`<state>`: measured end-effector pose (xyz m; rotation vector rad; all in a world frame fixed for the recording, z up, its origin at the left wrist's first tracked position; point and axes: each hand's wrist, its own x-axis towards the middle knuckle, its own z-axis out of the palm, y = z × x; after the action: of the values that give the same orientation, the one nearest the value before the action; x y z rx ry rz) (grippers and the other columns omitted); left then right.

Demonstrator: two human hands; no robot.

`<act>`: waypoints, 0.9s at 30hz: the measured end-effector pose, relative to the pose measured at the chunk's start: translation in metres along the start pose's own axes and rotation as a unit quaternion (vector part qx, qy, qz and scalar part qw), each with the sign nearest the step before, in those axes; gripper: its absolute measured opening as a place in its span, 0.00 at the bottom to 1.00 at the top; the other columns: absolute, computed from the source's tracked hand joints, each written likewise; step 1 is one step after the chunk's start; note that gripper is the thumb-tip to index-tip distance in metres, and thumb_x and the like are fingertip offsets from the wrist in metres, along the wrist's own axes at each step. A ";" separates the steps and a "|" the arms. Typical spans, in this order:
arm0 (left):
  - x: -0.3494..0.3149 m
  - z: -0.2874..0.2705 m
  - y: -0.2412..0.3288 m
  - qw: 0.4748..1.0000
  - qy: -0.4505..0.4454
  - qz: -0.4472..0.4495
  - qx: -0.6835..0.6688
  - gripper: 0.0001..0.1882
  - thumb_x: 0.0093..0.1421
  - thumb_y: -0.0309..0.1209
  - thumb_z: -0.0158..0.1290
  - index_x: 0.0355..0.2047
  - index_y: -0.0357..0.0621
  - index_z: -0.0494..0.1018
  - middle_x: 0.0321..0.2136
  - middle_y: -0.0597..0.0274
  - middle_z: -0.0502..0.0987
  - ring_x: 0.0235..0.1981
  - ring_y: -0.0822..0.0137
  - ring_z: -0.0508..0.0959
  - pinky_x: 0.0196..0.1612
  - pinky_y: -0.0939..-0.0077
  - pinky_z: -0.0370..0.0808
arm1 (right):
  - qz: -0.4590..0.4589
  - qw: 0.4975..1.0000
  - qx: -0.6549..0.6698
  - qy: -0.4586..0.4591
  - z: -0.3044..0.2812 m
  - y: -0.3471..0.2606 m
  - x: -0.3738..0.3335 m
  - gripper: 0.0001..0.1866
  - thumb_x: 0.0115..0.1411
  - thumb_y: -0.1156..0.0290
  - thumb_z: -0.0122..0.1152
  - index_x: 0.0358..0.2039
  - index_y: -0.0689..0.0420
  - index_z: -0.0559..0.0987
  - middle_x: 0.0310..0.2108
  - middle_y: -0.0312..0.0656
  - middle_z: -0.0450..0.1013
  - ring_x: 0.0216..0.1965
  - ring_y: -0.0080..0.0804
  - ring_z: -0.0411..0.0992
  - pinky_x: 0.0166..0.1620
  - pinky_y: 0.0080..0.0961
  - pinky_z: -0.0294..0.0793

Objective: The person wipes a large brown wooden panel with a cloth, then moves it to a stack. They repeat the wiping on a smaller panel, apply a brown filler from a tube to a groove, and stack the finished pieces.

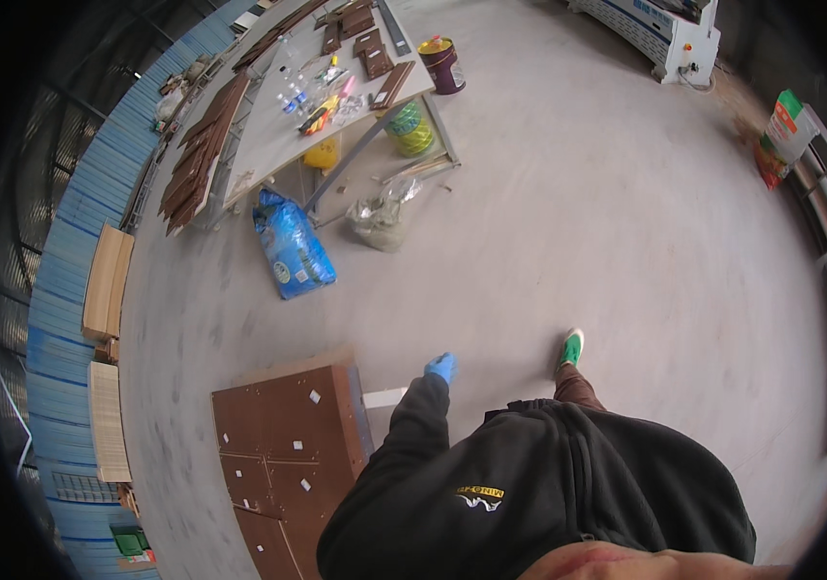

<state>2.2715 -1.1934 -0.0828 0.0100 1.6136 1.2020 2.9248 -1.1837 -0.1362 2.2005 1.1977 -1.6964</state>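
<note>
My left hand (443,367), in a blue glove, hangs in front of me over the grey floor. Its fingers look curled in, and nothing shows in them. Just left of that arm lies a large stack of brown panels (273,411) with small white labels on top. A white strip (384,397) pokes out between the stack and my dark sleeve. My right hand is out of view. One green shoe (571,346) shows on the floor ahead of me.
Ahead left stands a worktable (283,145) with brown boards, bottles and tools. Near its legs lie a blue sack (293,246) and a clear plastic bag (382,220). A dark bucket (443,66) stands beside it. White machinery (660,39) is far right; another sack (786,135) leans at the right.
</note>
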 end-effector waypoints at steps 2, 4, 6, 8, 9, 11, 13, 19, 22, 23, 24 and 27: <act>0.011 0.051 0.031 0.999 0.020 -0.031 0.038 0.09 0.68 0.39 0.54 0.36 0.51 0.78 0.30 0.65 0.77 0.32 0.66 0.75 0.35 0.68 0.72 | -0.074 0.984 -0.163 -0.012 -0.044 -0.028 0.052 0.12 0.65 0.61 0.58 0.34 0.55 0.83 0.31 0.45 0.80 0.30 0.40 0.78 0.34 0.42 0.76; 0.013 0.099 0.054 0.989 0.022 -0.112 0.093 0.12 0.68 0.42 0.54 0.41 0.49 0.79 0.37 0.63 0.78 0.41 0.63 0.76 0.43 0.62 0.72 | -0.163 0.937 -0.310 -0.015 -0.101 -0.075 0.100 0.12 0.64 0.61 0.58 0.33 0.56 0.83 0.31 0.48 0.81 0.30 0.41 0.79 0.34 0.43 0.77; 0.019 0.139 0.072 0.972 0.025 -0.189 0.140 0.17 0.68 0.46 0.54 0.46 0.47 0.79 0.44 0.60 0.80 0.50 0.59 0.76 0.52 0.57 0.72 | -0.266 0.831 -0.489 0.009 -0.164 -0.144 0.146 0.13 0.64 0.62 0.58 0.33 0.57 0.83 0.32 0.50 0.81 0.31 0.42 0.80 0.35 0.44 0.77; 0.036 0.178 0.087 0.958 0.027 -0.238 0.156 0.22 0.69 0.49 0.53 0.50 0.45 0.80 0.51 0.58 0.81 0.59 0.55 0.77 0.60 0.52 0.73 | -0.091 0.975 -0.178 0.101 -0.218 -0.238 0.193 0.13 0.64 0.62 0.60 0.33 0.58 0.84 0.29 0.49 0.81 0.26 0.40 0.78 0.33 0.43 0.78; 0.051 0.194 0.096 0.964 0.015 -0.222 0.147 0.21 0.67 0.50 0.54 0.47 0.47 0.80 0.45 0.61 0.83 0.51 0.56 0.81 0.52 0.53 0.77 | -0.128 0.971 -0.165 0.113 -0.240 -0.290 0.217 0.12 0.66 0.62 0.60 0.37 0.57 0.84 0.25 0.43 0.79 0.22 0.35 0.75 0.29 0.38 0.77; 0.087 0.221 0.114 0.965 0.001 -0.220 0.140 0.18 0.68 0.50 0.52 0.41 0.50 0.79 0.39 0.63 0.82 0.43 0.57 0.81 0.46 0.55 0.77 | -0.099 0.985 0.115 0.086 -0.266 -0.390 0.257 0.15 0.70 0.56 0.56 0.50 0.50 0.80 0.30 0.34 0.79 0.26 0.28 0.78 0.22 0.32 0.74; 0.131 0.246 0.135 0.963 -0.021 -0.230 0.141 0.16 0.68 0.50 0.52 0.36 0.53 0.77 0.34 0.66 0.79 0.37 0.60 0.80 0.40 0.57 0.76 | -0.143 0.978 0.129 0.084 -0.284 -0.483 0.296 0.15 0.68 0.64 0.61 0.49 0.60 0.81 0.29 0.35 0.77 0.24 0.26 0.73 0.28 0.28 0.75; 0.287 0.329 0.232 0.965 -0.010 -0.234 0.116 0.13 0.66 0.46 0.48 0.27 0.58 0.71 0.24 0.70 0.70 0.28 0.64 0.74 0.32 0.62 0.70 | -0.185 0.972 0.137 0.056 -0.324 -0.661 0.382 0.22 0.69 0.58 0.61 0.58 0.57 0.77 0.37 0.38 0.82 0.28 0.28 0.79 0.24 0.25 0.72; 0.370 0.382 0.298 0.950 -0.069 -0.281 0.122 0.15 0.69 0.43 0.41 0.25 0.59 0.68 0.20 0.70 0.64 0.25 0.65 0.70 0.32 0.62 0.70 | -0.086 0.996 0.008 -0.006 -0.365 -0.692 0.404 0.22 0.69 0.53 0.57 0.59 0.49 0.77 0.42 0.39 0.82 0.33 0.34 0.81 0.28 0.36 0.77; 0.396 0.405 0.323 0.953 -0.076 -0.249 0.156 0.14 0.69 0.42 0.43 0.26 0.57 0.70 0.21 0.68 0.67 0.25 0.64 0.72 0.31 0.63 0.71 | -0.069 0.998 0.002 -0.011 -0.377 -0.700 0.412 0.23 0.69 0.53 0.57 0.59 0.50 0.76 0.44 0.41 0.81 0.35 0.37 0.82 0.29 0.39 0.77; 0.422 0.430 0.350 0.947 -0.060 -0.223 0.222 0.13 0.68 0.40 0.46 0.27 0.55 0.72 0.21 0.67 0.70 0.25 0.63 0.73 0.30 0.64 0.72 | -0.049 0.996 0.071 -0.003 -0.391 -0.704 0.418 0.18 0.68 0.54 0.57 0.50 0.52 0.80 0.30 0.35 0.79 0.25 0.30 0.77 0.22 0.31 0.72; 0.501 0.513 0.436 0.861 -0.066 0.025 0.504 0.11 0.66 0.39 0.54 0.33 0.47 0.78 0.25 0.63 0.78 0.25 0.66 0.77 0.29 0.66 0.75 | -0.012 0.994 0.106 -0.009 -0.418 -0.730 0.453 0.18 0.70 0.53 0.51 0.48 0.51 0.80 0.32 0.38 0.78 0.28 0.34 0.78 0.24 0.37 0.73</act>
<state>2.1989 -0.3578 -0.1019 0.7867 1.9484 0.2573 2.8071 -0.2362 -0.1103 2.2889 1.0892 -1.9296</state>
